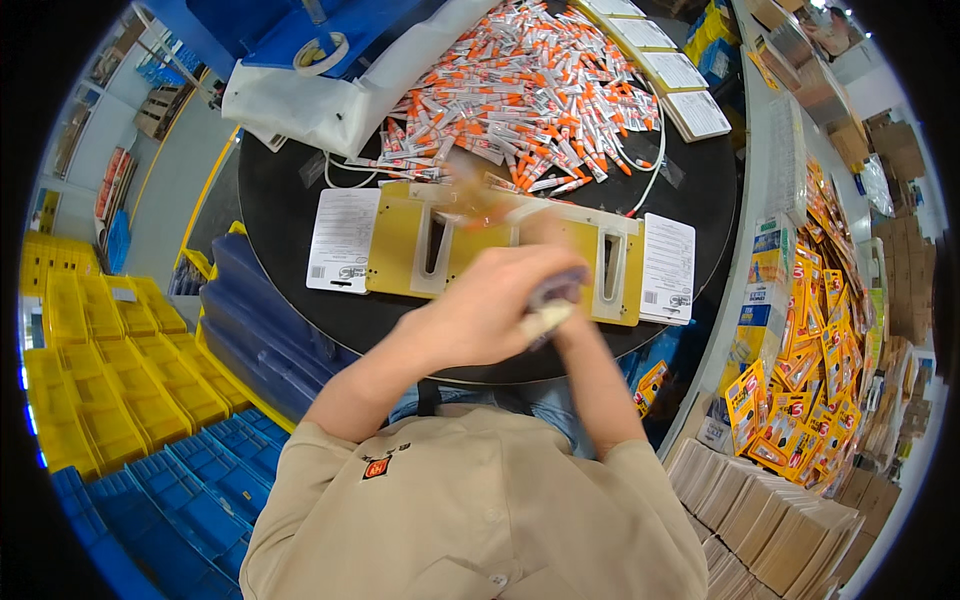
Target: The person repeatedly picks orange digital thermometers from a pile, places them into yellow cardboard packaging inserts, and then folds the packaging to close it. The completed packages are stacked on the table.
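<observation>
My left hand [485,305] is closed in front of the yellow fixture [395,255], around a blurred dark and cream-coloured thing [548,315] whose kind I cannot make out. Beyond it, my right arm crosses behind the left hand, and my right hand [480,200] is smeared by motion over the fixture's far edge, by the tubes. Its fingers cannot be read. The fixture has slots with pale rims, one at left [435,245] and one at right [609,262]. A white printed card [341,240] lies at its left end, another card [668,265] at its right.
Small white tubes with orange caps [530,90] are heaped on the round black table [285,250]. A tape roll [321,54] sits at the back left. Yellow bins [130,370] and blue bins [190,490] stand left; orange blister packs [800,400] and stacked cards [760,510] lie right.
</observation>
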Tool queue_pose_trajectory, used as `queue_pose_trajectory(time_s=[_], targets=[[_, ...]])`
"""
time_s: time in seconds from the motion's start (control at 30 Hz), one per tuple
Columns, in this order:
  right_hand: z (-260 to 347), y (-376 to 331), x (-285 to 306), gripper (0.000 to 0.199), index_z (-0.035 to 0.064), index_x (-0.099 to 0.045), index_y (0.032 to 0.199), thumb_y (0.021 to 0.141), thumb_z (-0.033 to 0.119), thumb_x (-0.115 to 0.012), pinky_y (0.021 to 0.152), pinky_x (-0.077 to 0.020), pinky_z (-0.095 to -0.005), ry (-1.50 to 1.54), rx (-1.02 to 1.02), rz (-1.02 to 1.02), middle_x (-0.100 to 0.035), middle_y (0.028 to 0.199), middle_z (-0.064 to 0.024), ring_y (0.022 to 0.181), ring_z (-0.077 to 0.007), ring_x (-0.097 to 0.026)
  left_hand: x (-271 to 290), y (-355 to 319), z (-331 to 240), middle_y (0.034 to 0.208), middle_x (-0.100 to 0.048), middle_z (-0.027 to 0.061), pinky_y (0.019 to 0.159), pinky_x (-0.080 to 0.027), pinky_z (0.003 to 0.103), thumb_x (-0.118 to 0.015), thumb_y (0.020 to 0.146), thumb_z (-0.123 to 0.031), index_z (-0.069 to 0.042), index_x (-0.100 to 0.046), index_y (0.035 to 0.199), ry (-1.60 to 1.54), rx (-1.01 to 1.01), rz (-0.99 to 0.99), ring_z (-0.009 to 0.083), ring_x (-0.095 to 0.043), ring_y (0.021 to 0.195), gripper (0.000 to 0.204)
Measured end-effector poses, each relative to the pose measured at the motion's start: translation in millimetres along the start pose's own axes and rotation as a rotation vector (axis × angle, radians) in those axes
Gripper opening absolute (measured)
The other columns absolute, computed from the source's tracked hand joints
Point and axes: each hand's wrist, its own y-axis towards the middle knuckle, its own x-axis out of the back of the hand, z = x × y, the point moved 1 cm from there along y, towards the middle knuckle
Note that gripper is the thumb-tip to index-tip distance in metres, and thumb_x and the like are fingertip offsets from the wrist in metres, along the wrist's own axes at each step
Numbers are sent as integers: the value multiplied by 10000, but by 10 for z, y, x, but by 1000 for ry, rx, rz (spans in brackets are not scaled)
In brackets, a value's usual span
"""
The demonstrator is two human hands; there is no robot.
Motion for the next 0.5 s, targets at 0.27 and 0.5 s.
queue_pose_trajectory(time_s=[0.27,0.5], targets=[[535,-561,4095,272,13,-633,968,862,263,-650,699,-552,-320,-265,124,-1810,-633,944,-167,809,-212,-623,-1150,793,1067,833,-649,201,719,-492,439,-759,740,-228,4,-584,952,228,295,109,387,-627,815,360],[-48,664,3448,428,74,-557,1228,868,303,-594,755,-518,-288,-334,188,-865,-666,1029,-85,897,-179,-646,-1422,1069,1350,787,-651,220,680,-514,450,-799,671,-420,36,-611,896,474,503,94,387,-643,770,542]])
